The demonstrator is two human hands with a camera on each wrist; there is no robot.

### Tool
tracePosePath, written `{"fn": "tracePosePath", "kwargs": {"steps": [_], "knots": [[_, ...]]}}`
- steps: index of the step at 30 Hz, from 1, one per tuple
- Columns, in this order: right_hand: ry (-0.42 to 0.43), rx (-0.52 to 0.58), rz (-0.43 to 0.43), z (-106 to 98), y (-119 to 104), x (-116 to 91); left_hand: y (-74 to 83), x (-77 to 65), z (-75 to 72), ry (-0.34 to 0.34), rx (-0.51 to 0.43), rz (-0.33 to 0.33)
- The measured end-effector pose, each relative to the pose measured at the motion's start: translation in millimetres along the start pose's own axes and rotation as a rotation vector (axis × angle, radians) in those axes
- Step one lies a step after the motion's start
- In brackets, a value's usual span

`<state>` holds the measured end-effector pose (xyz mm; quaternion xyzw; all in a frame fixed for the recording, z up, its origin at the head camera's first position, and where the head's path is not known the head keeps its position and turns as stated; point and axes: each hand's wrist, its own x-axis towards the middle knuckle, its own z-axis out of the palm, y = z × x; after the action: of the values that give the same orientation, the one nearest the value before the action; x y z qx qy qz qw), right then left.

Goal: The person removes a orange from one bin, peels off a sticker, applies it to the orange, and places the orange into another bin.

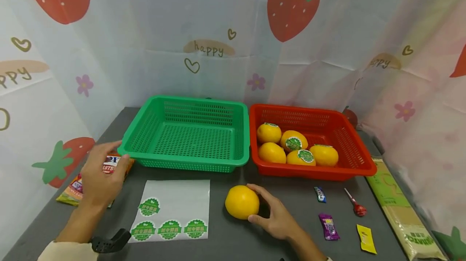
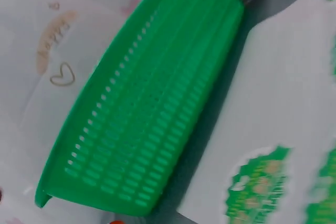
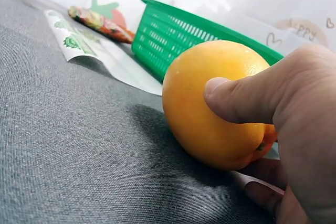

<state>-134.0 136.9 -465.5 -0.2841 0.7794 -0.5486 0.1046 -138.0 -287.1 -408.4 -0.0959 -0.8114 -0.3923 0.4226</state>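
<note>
My right hand [image 1: 278, 216] holds a yellow-orange orange [image 1: 242, 202] between thumb and fingers, low over the grey table. In the right wrist view the thumb presses the side of the orange [image 3: 210, 129], and other fingers show beneath it. My left hand [image 1: 102, 172] is at the near left corner of the green basket [image 1: 185, 164], fingertips close to the rim, fingers spread. The left wrist view shows the basket's side [image 2: 142, 108] without the hand. A white sticker sheet [image 1: 178, 204] with several green round labels lies between the hands.
At the right, a red basket [image 1: 313, 172] holds several oranges, some with green labels. Small candies [image 1: 329, 227], a lollipop [image 1: 359, 210] and a long green-and-beige packet [image 1: 404, 216] lie right of my right hand. A colourful snack bag [image 1: 74, 192] lies under my left hand.
</note>
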Motion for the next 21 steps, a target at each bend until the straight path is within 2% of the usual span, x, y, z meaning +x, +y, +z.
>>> {"fn": "tracePosePath", "kwargs": {"steps": [1, 3, 7, 9, 13, 17, 21], "knots": [[0.000, 0.003, -0.002, 0, -4, 0, 2.4, -5.7, -1.5, -0.030, -0.020, 0.015], [-0.001, 0.005, -0.012, -1, -12, -2, 4.8, -18.5, -3.4, -0.137, -0.045, -0.016], [-0.003, 0.011, -0.006, -1, -19, -3, -1.5, -42.1, -1.6, -0.400, -0.033, -0.157], [-0.005, 0.020, -0.002, -1, -19, -3, -7.5, -50.8, 0.6, -0.522, -0.011, -0.206], [-0.010, 0.026, 0.007, 0, -17, -4, -18.7, -60.3, 3.9, -0.719, 0.044, -0.226], [-0.012, 0.024, -0.013, 0, -16, -3, -22.2, -62.2, 5.0, -0.827, 0.107, -0.203], [-0.005, 0.023, -0.045, 0, -16, -2, -21.6, -61.0, 7.2, -0.862, 0.164, -0.176]]}}
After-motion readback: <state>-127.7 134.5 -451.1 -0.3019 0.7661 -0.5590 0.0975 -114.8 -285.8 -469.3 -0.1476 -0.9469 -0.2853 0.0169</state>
